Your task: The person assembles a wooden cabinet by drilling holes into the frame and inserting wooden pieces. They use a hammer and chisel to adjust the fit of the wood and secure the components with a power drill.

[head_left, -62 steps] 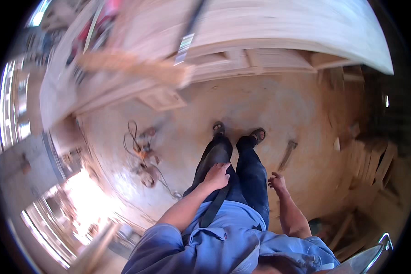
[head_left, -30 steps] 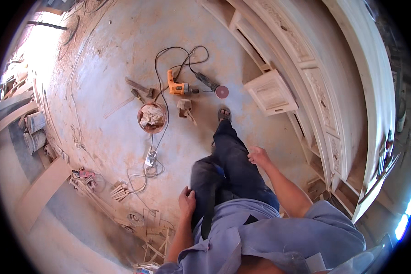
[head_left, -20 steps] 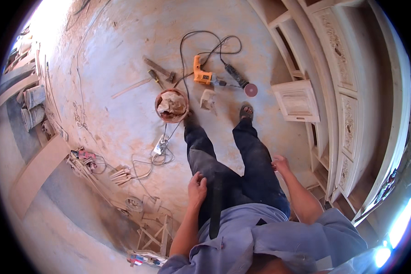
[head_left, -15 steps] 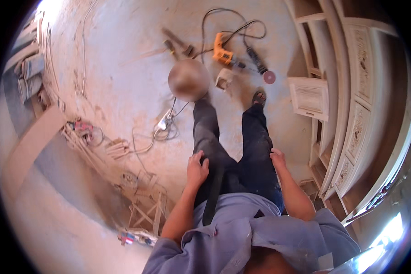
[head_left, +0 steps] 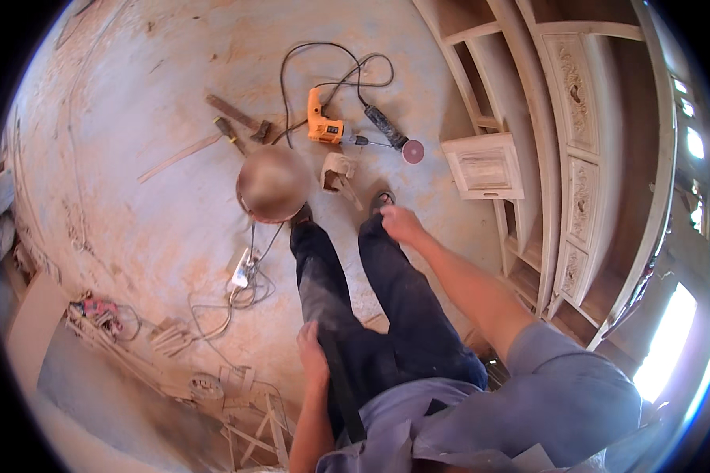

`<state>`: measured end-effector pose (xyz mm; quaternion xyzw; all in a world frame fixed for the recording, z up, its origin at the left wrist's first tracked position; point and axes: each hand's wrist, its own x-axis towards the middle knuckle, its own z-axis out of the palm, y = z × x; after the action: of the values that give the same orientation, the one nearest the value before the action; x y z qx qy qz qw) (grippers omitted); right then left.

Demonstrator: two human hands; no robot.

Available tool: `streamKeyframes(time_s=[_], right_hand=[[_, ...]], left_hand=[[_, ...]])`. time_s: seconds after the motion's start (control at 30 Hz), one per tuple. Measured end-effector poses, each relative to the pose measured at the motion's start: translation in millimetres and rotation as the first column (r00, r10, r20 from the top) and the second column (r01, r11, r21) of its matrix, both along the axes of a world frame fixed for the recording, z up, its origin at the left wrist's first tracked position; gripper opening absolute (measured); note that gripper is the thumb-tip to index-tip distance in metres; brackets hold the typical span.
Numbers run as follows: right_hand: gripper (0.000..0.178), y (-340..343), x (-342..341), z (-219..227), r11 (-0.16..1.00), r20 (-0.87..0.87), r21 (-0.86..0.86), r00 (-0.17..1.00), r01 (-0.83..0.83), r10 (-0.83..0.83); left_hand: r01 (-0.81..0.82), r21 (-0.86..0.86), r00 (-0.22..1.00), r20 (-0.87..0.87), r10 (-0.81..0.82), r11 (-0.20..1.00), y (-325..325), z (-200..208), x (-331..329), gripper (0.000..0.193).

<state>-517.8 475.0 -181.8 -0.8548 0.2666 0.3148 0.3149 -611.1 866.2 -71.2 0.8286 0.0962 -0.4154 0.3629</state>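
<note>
My left hand [head_left: 313,352] lies on my left thigh, its fingers loosely stretched over the dark trousers; it holds nothing I can see. My right hand [head_left: 403,225] is reached forward over my lower right leg, near the sandal [head_left: 383,199]. Its fingers are curled in, their tips partly hidden, and no object shows in them. Ahead of it on the floor stands a hollow, dusty, pale block-like piece [head_left: 338,169]. Beyond are an orange drill [head_left: 325,126] and a black corded grinder [head_left: 386,126] with a reddish disc. A round, brown-topped thing [head_left: 274,184], blurred, stands by my left foot.
On the right stands a large carved wooden cabinet [head_left: 535,158], a panelled door [head_left: 485,166] against it. An axe-like tool [head_left: 241,114] and a yellow-black-handled tool [head_left: 226,128] lie ahead left. Cables surround a white power strip [head_left: 243,268]. Wood scraps [head_left: 173,337] lie left.
My right hand has left my right thigh and stretched forward over my lower leg. My left hand still rests on the left thigh. The view has shifted, so the floor things appear farther left and lower.
</note>
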Motion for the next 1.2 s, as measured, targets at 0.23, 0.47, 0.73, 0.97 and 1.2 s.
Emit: streamKeyframes(time_s=[0.23, 0.47, 0.73, 0.97, 1.2], right_hand=[[0.051, -85, 126, -218, 0.964, 0.196, -0.205, 0.958, -0.167, 0.208], [0.066, -70, 190, -346, 0.908, 0.260, -0.248, 0.880, -0.338, 0.398], [0.072, -70, 205, -348, 0.791, 0.041, -0.348, 0.835, -0.504, 0.549], [0.072, -94, 174, -172, 0.945, 0.018, -0.092, 0.948, -0.314, 0.317], [0.080, -121, 0, 125, 0.880, 0.156, 0.217, 0.905, -0.422, 0.396]], left_hand=[[0.405, 0.151, 0.910, 0.035, -0.414, 0.902, -51, -7, 48, 0.050], [0.375, 0.313, 0.894, 0.128, -0.430, 0.872, -68, -17, 64, 0.050], [0.388, 0.334, 0.871, 0.173, -0.460, 0.859, -106, -5, 100, 0.046], [0.282, 0.285, 0.932, 0.147, -0.332, 0.916, -117, -3, 46, 0.051], [0.385, 0.001, 0.760, 0.567, -0.318, 0.923, -192, 51, 56, 0.076]])
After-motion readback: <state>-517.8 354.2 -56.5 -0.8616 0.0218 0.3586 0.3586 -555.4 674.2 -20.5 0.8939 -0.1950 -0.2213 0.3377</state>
